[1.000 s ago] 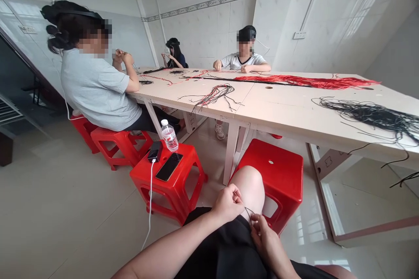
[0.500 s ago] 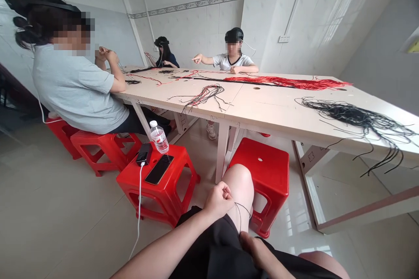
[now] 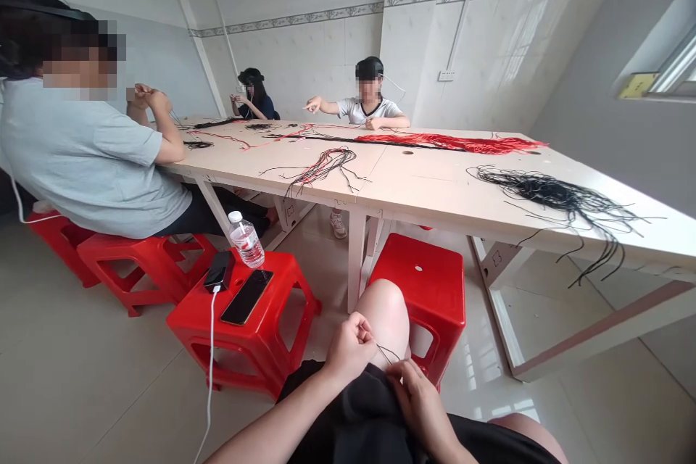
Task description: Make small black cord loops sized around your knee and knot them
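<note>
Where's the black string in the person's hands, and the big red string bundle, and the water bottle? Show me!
Black string (image 3: 386,351), head view: on the thin stretch that shows.
Red string bundle (image 3: 454,142), head view: on its middle strands.
Water bottle (image 3: 249,243), head view: on its clear body.

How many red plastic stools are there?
4 red plastic stools: one beside the wearer's bare knee, one holding the clear plastic bottle, one under the grey-shirted person, one at far left. A red patch beneath the pale table may be another.
</note>
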